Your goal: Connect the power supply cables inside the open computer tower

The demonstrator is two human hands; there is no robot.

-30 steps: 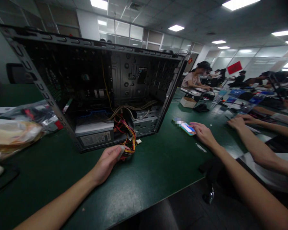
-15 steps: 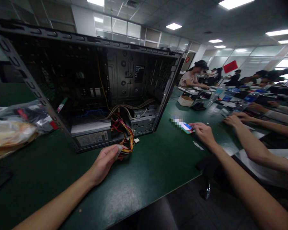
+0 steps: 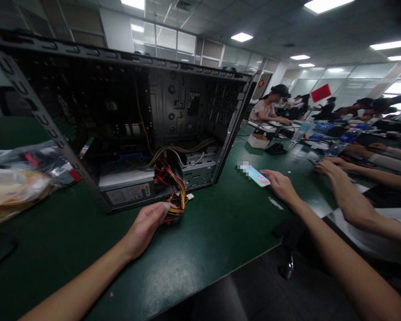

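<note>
My left hand (image 3: 147,227) is closed around a bundle of power cables (image 3: 178,205) in yellow, red and black, with a pale connector by the thumb. These cables come out of the open black computer case (image 3: 173,98), which stands in front of me with its side off. Inside at the bottom sits the power supply (image 3: 130,191). My right hand (image 3: 282,185) is at the near end of a lit phone (image 3: 255,175) lying flat on the table. One finger stretches out over the phone's edge; nothing is gripped in this hand.
Plastic bags with parts (image 3: 23,174) lie left of the case on the green table (image 3: 203,245). A small box (image 3: 258,141) stands farther back, near bottles and clutter. At right, a neighbour's hands and arms (image 3: 341,178) rest on the table. A torn scrap (image 3: 276,203) lies by my right hand.
The phone's screen has changed from white and blue to a pale blue picture with icons. My right-hand fingers have shifted slightly at the phone. My left hand stays on the cables.
</note>
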